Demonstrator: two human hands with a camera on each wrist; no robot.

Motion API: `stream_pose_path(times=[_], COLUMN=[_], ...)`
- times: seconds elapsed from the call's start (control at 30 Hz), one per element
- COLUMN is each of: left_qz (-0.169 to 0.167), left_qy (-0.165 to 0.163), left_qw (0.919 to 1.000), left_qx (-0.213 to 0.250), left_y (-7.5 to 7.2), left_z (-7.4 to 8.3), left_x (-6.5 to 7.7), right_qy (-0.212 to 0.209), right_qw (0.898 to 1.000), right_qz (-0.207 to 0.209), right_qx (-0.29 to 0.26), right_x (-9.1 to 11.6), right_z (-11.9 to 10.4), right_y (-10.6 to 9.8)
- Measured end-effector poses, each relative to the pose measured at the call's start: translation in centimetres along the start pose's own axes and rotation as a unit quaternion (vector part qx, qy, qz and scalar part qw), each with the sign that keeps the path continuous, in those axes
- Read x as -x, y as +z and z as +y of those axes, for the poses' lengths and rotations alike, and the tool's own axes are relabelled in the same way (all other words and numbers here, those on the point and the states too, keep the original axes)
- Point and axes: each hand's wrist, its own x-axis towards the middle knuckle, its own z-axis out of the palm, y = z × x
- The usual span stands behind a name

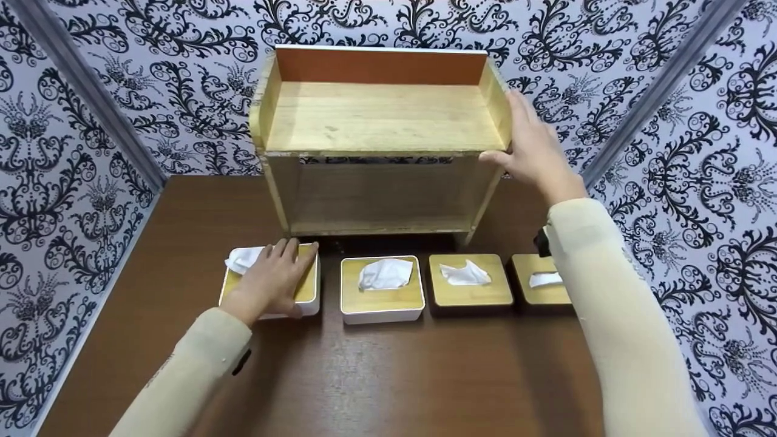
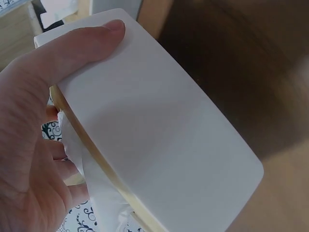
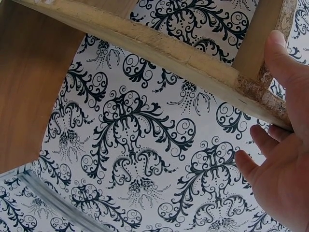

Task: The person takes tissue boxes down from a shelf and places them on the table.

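A white tissue box (image 1: 310, 282) with a wooden lid is at the left end of a row. My left hand (image 1: 270, 280) lies across its top and grips it, the thumb pressed on the white side (image 2: 154, 116) in the left wrist view. White tissue (image 1: 243, 260) sticks out beside the fingers. My right hand (image 1: 535, 145) holds the upper right side of a small wooden shelf (image 1: 376, 115). Its thumb rests at the front edge, while the other fingers lie along the outer face of the side panel (image 3: 258, 38).
Another white tissue box (image 1: 382, 297) and two dark ones (image 1: 470, 294) (image 1: 543, 294) continue the row in front of the shelf, on a brown table (image 1: 376, 376). My right sleeve overlaps the last box. Patterned walls (image 1: 182, 36) enclose the back and sides.
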Motion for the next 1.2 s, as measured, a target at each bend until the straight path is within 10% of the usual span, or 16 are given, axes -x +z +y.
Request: stream_pose_path(times=[1.2], left_qz=[-0.009], left_qy=[0.011], left_qw=[0.9997], left_qx=[-0.017], left_y=[5.4], left_z=[0.0], left_x=[-0.9], right_qy=[0.007], right_qw=[1.000], right_qz=[0.000], right_qx=[-0.022], right_x=[0.1], right_z=[0.0], right_y=[0.0])
